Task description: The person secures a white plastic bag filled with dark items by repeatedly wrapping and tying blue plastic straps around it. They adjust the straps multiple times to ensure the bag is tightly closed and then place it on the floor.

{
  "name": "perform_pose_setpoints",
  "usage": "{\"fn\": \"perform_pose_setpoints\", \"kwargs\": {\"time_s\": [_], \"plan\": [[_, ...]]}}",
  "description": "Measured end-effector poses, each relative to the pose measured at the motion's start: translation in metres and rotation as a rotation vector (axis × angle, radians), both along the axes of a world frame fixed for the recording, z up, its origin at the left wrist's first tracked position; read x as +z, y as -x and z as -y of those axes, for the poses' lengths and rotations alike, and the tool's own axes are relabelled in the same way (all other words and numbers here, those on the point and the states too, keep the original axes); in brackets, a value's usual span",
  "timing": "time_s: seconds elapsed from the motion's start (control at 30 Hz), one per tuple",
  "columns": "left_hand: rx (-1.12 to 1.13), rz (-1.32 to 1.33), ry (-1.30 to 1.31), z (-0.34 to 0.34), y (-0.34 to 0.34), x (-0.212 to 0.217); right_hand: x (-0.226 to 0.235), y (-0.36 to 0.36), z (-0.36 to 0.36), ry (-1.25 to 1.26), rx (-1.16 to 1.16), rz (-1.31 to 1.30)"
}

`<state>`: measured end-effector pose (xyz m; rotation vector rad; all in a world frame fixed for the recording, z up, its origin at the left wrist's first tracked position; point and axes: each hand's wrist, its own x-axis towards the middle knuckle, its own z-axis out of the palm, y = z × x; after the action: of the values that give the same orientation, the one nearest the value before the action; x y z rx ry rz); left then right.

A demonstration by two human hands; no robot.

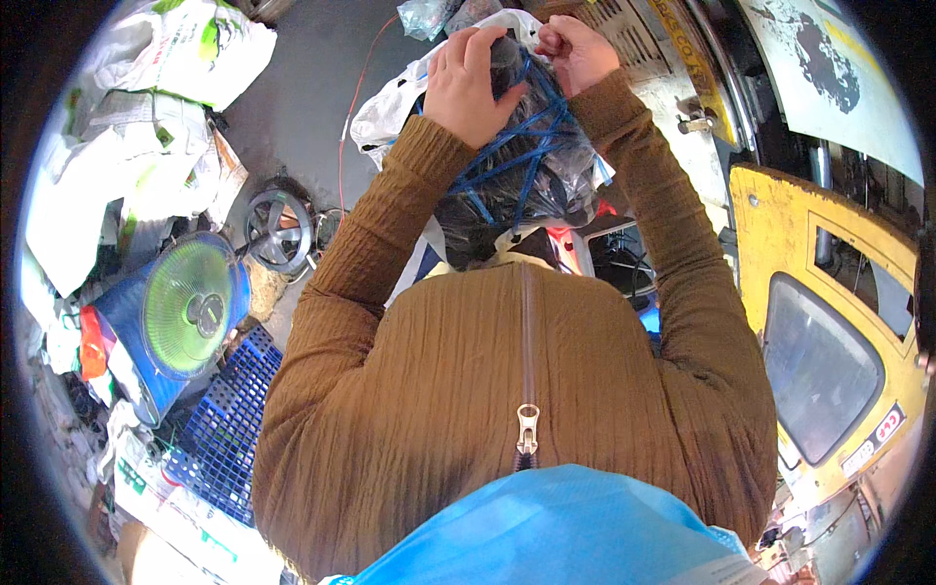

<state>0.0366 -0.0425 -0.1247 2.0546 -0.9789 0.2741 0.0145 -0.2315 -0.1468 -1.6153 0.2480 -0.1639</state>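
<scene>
Blue cord (526, 146) is pinched in the closed right hand (577, 51) at the top of a dark plastic-wrapped bundle (531, 180), which is pressed by the spread left hand (468, 83) before the chest. Soft, slippery wrapping is judged; the cord crossings offer the surest hold.

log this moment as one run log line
left hand: flat on dark bag bundle | right hand: fist on blue cord | bundle: cord-wrapped | nearby: green fan, blue crate
</scene>
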Motion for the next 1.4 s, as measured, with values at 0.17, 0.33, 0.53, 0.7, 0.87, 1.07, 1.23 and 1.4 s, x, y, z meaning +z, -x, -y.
{"fn": "perform_pose_setpoints", "kwargs": {"time_s": [0.17,0.33,0.53,0.7,0.87,1.07,1.23,1.4], "plan": [[-0.307,-0.534,0.527,-0.016,-0.014,-0.003,-0.012,0.009,-0.013,-0.653,-0.160,0.021],[-0.101,-0.684,0.881,-0.131,-0.038,0.000,-0.009,0.011,-0.019,-0.879,-0.331,0.167],[0.412,-0.899,0.393,-0.281,0.029,-0.055,-0.025,0.010,-0.015,-0.836,-0.302,0.231],[0.293,-1.274,0.176,-0.337,0.078,-0.126,-0.038,0.007,0.012,-0.805,-0.190,0.133],[0.095,-1.349,-0.032,-0.378,0.048,-0.145,-0.025,0.008,0.025,-0.567,-0.136,-0.155],[0.029,-1.258,-0.012,-0.363,-0.056,-0.105,-0.015,-0.003,0.000,-0.439,-0.514,-0.188],[-0.296,-1.064,-0.008,-0.267,-0.142,-0.051,-0.016,-0.007,-0.025,-0.421,-0.917,-0.130],[-0.768,-0.775,-0.151,-0.136,-0.193,0.002,-0.002,-0.001,-0.055,-0.693,-1.048,0.206]]}}
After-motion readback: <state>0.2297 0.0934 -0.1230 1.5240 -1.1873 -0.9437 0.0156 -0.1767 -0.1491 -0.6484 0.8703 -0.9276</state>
